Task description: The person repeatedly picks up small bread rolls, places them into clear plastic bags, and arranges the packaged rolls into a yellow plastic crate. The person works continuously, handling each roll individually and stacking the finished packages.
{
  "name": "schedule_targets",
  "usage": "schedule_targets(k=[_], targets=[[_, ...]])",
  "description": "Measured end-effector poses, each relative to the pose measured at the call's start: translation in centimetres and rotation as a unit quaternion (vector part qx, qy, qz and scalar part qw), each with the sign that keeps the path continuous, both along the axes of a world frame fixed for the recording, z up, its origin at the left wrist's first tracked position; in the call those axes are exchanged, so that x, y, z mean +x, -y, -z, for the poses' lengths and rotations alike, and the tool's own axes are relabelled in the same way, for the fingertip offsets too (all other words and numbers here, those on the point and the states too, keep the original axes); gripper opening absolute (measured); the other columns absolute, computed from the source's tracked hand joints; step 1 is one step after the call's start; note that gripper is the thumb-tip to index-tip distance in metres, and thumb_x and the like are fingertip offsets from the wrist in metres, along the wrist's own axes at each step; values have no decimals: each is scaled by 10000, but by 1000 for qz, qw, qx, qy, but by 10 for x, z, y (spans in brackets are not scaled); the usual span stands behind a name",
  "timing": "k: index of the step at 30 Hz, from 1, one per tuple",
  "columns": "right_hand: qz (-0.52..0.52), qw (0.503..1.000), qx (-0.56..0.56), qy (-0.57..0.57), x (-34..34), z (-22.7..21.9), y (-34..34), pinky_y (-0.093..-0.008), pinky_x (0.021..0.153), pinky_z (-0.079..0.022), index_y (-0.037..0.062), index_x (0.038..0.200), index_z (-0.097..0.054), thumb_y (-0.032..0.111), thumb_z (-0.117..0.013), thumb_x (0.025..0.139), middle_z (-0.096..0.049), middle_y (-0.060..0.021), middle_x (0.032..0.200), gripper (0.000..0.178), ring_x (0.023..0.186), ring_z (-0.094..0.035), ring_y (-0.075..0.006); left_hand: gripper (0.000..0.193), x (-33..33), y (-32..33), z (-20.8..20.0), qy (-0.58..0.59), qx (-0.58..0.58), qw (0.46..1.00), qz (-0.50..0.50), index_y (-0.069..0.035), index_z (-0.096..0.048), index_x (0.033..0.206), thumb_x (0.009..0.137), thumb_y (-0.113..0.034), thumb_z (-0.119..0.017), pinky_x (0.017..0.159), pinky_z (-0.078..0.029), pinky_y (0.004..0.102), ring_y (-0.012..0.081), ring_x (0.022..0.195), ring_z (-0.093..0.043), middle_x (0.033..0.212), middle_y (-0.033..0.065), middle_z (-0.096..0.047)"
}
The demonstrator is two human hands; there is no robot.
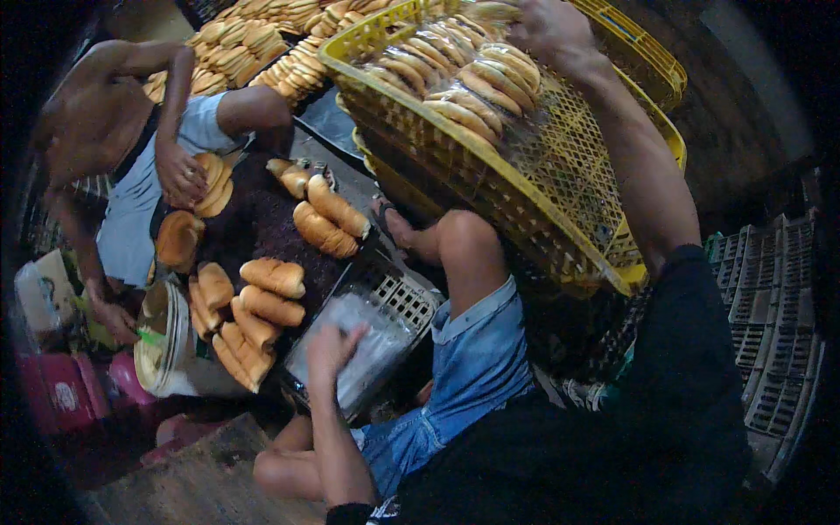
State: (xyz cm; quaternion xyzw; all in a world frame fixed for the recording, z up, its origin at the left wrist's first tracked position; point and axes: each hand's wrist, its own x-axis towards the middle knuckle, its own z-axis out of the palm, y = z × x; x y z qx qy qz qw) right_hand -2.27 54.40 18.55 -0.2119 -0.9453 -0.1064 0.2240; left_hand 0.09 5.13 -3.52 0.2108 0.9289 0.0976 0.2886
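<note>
My right hand (553, 33) reaches over the far end of a yellow plastic crate (516, 188), its fingers closed on a bagged bread (492, 10). The view's upper edge cuts this off in part. Several more bagged breads (468, 87) lie in rows inside the crate. My left hand (332, 354) is over a stack of clear plastic bags (363, 337), fingers partly spread, with nothing visible in it. The bags rest on a small light crate (402, 297). Long bread rolls (271, 302) lie in groups to the left of the bags, on a dark surface.
A co-worker sits at left, one hand (179, 175) on flat bread pieces (213, 185), the other (116, 322) on a green-handled tool at a tub (162, 346). Piled bread (245, 44) fills the far left. Stacked crates (774, 306) stand at right.
</note>
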Motion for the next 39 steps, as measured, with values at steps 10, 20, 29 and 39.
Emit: schedule_targets(k=[10, 20, 29, 39], targets=[[82, 805, -542, 228, -67, 90, -182, -490, 979, -478, 119, 1436, -481, 745, -380, 918, -510, -142, 1433, 818, 1255, -549, -269, 612, 31, 46, 72, 207, 38, 959, -191, 19, -735, 726, 830, -583, -696, 578, -523, 350, 215, 511, -656, 571, 104, -660], [-105, 989, 55, 92, -74, 32, 18, -455, 845, -541, 164, 1244, -649, 526, -549, 911, -668, -87, 1198, 502, 1078, -654, -283, 502, 36, 56, 60, 254, 190, 927, -199, 23, -645, 709, 979, -396, -596, 451, -482, 299, 161, 455, -602, 575, 100, -631], [-503, 729, -416, 207, 73, 128, 356, -414, 712, -572, 16, 1010, -616, 305, -643, 949, -684, -168, 858, 296, 800, -705, -319, 720, 83, 54, 1, 9, 500, 816, -289, 43, -675, 908, 943, -652, -490, 538, -523, 306, 208, 585, -670, 727, 130, -687], [-223, 460, -858, -42, 79, 148, 375, -302, 531, -575, 1, 1013, -553, 329, -527, 1024, -606, -78, 784, 329, 658, -678, -180, 383, 7, 94, -10, 0, 739, 497, -456, -51, -640, 1102, 979, -413, -603, 833, -550, 399, 203, 887, -633, 996, 93, -651]])
